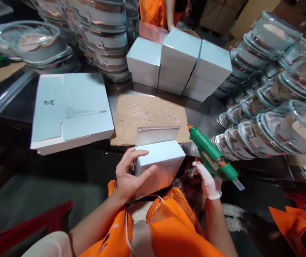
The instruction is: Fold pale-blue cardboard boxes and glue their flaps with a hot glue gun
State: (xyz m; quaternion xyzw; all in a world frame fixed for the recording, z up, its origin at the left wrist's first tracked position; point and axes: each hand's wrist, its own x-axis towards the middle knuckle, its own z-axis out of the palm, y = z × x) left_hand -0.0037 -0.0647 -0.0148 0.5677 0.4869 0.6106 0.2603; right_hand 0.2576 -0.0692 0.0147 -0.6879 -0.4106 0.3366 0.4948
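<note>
One box [161, 155], flap [158, 136] up and apparently unsealed, sits in your left hand's [128, 173] grasp by the table's [202, 115] near edge, your right hand [209, 184] grips the glue gun [209, 148], and closed boxes [181, 46] toward the far edge look done.

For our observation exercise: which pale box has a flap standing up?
The box in the left grip: its flap stands raised, while the leftmost box and the stacked boxes show none raised.
</note>
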